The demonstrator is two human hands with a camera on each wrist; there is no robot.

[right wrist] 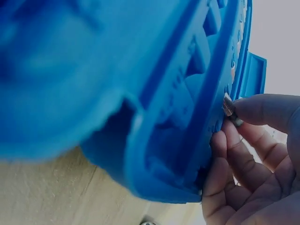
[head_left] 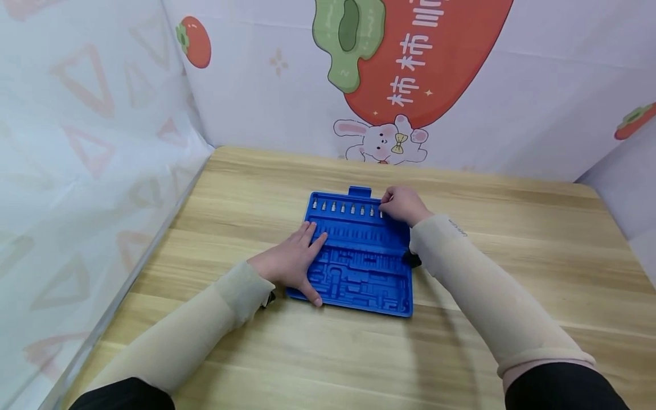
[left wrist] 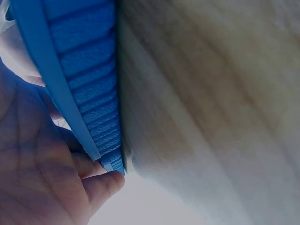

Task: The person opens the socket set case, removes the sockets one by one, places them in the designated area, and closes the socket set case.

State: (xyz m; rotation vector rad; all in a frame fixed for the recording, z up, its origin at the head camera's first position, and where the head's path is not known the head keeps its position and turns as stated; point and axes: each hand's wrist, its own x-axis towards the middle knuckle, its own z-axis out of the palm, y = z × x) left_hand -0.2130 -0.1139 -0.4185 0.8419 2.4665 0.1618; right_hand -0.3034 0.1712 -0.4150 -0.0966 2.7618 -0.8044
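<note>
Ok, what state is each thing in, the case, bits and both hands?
Blue case: open, on the table.
Tab: sticking out from the far edge.
Row of bits: set along the far edge.
Right-end bit: pinched; whether fully seated is unclear.
Left hand: spread, resting on the case.
Right hand: pinching that bit.

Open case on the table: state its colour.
Blue; the case shows best in the head view.

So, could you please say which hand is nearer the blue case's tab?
Right: the right hand is just right of the tab; the left hand rests farther off, over the left edge of the case.
</note>
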